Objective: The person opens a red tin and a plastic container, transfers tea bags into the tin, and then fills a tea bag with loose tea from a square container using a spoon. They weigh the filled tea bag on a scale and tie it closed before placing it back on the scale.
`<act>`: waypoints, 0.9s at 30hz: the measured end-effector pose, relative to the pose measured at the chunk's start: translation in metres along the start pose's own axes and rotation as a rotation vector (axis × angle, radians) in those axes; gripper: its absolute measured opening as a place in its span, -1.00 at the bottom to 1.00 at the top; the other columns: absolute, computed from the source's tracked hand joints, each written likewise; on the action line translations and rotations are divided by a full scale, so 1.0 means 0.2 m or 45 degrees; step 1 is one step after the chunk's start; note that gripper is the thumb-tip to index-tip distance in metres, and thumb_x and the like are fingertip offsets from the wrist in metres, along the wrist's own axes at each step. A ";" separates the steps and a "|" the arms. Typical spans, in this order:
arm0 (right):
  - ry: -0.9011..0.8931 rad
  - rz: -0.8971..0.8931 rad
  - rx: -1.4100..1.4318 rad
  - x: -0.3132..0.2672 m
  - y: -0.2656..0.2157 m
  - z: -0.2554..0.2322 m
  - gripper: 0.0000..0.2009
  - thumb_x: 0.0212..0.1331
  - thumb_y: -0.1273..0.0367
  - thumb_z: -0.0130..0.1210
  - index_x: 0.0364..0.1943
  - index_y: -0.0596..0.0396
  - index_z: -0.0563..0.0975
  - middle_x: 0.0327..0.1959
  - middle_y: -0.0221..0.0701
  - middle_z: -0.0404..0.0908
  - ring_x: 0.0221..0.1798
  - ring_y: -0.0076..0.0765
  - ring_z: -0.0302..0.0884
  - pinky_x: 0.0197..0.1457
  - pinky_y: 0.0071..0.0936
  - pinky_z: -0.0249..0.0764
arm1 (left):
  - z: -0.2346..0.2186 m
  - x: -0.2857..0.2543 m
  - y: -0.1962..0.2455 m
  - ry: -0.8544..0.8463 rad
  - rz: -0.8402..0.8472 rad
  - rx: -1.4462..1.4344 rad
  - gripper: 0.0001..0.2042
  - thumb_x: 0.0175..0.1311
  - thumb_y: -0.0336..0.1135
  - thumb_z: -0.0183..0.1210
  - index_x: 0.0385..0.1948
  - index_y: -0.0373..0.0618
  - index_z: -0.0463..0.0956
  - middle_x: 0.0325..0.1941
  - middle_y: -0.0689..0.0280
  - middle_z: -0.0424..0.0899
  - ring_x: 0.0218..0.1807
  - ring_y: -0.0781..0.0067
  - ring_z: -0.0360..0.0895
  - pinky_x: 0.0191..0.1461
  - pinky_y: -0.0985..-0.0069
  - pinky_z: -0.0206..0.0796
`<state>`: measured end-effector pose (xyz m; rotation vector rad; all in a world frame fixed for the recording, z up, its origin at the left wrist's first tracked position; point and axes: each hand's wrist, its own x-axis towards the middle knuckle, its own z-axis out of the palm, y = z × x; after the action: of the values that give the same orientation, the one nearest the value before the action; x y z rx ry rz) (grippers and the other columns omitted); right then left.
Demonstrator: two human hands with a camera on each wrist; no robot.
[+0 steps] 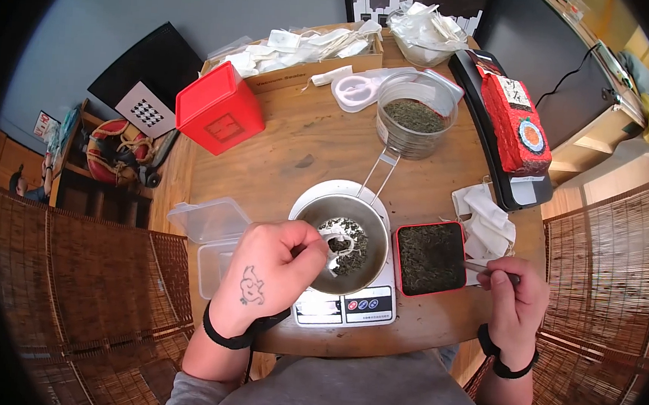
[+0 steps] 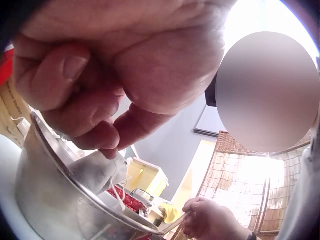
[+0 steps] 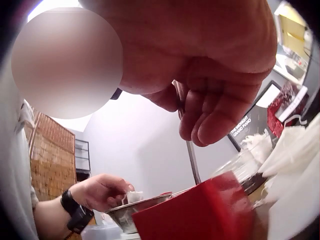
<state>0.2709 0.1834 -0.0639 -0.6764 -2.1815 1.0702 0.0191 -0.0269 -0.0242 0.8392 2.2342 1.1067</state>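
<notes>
My left hand pinches the rim of a small white drawstring tea bag over a metal pot. Its mouth gapes in the head view, with dark leaves inside. Loose leaves lie on the pot's bottom. The pot stands on a white kitchen scale, its handle pointing away from me. Right beside it is a red square tin filled with dark tea leaves. My right hand grips the handle of a metal spoon, whose far end reaches into the tin, hidden from the right wrist view.
White cloth bags lie right of the tin. Farther back stand a clear tub of leaves, a red canister, a cardboard box of tea bags and a red packet. An open plastic case sits left.
</notes>
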 end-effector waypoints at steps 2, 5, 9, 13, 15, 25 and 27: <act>-0.035 0.252 0.364 0.00 0.03 0.03 -0.90 0.49 0.54 0.09 -0.11 0.25 0.63 -0.28 -0.34 0.77 -0.22 -0.50 0.76 -0.11 -0.55 0.63 | 0.01 0.00 0.01 0.003 0.006 0.000 -0.84 0.29 -0.39 0.23 -0.37 -0.31 0.71 -0.61 0.13 0.63 -0.57 0.41 0.55 -0.40 0.41 0.39; 0.022 0.433 0.636 0.01 0.11 0.04 -0.87 0.54 0.48 0.05 -0.07 0.24 0.61 -0.33 -0.33 0.74 -0.30 -0.50 0.70 -0.18 -0.54 0.62 | 0.01 -0.01 0.02 0.003 0.023 0.023 -0.84 0.29 -0.39 0.23 -0.38 -0.31 0.70 -0.61 0.12 0.63 -0.56 0.40 0.57 -0.39 0.41 0.40; 0.105 0.619 0.890 0.01 0.21 0.02 -0.83 0.58 0.39 0.01 -0.03 0.20 0.58 -0.38 -0.29 0.74 -0.38 -0.45 0.68 -0.26 -0.50 0.63 | 0.02 -0.02 0.02 0.001 0.023 0.019 -0.84 0.33 -0.39 0.28 -0.41 -0.30 0.68 -0.61 0.42 0.56 -0.47 0.72 0.41 -0.40 0.53 0.28; 0.163 0.753 1.076 0.02 0.24 0.02 -0.82 0.59 0.33 0.02 -0.04 0.17 0.56 -0.42 -0.25 0.74 -0.43 -0.38 0.71 -0.34 -0.48 0.65 | 0.02 -0.02 0.04 -0.015 0.041 0.041 -0.85 0.33 -0.40 0.29 -0.40 -0.29 0.68 -0.61 0.38 0.59 -0.49 0.68 0.43 -0.39 0.52 0.29; 0.179 0.782 1.119 0.02 0.24 0.02 -0.81 0.59 0.33 0.03 -0.04 0.17 0.56 -0.43 -0.25 0.74 -0.45 -0.37 0.71 -0.36 -0.48 0.64 | 0.03 -0.02 0.04 -0.015 0.045 0.046 -0.86 0.33 -0.40 0.28 -0.40 -0.29 0.68 -0.60 0.36 0.59 -0.49 0.67 0.45 -0.39 0.52 0.30; 0.099 0.669 1.295 0.09 0.02 0.06 -0.81 0.58 0.33 0.04 0.00 0.18 0.55 -0.37 -0.22 0.79 -0.39 -0.32 0.78 -0.32 -0.40 0.74 | 0.05 -0.01 0.06 -0.008 0.060 0.061 -0.84 0.30 -0.38 0.26 -0.42 -0.29 0.68 -0.54 0.06 0.67 -0.51 0.16 0.66 -0.34 0.34 0.45; 0.039 0.647 1.292 0.11 -0.03 0.10 -0.80 0.59 0.33 0.05 0.02 0.19 0.55 -0.35 -0.22 0.79 -0.37 -0.32 0.79 -0.30 -0.40 0.74 | 0.05 -0.01 0.08 -0.012 0.067 0.062 -0.84 0.29 -0.38 0.25 -0.42 -0.29 0.68 -0.53 0.06 0.68 -0.50 0.15 0.67 -0.34 0.33 0.46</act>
<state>0.2414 0.1846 -0.0630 -0.7270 -1.1563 2.1461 0.0318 -0.0168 -0.0162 0.9262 2.2516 1.0733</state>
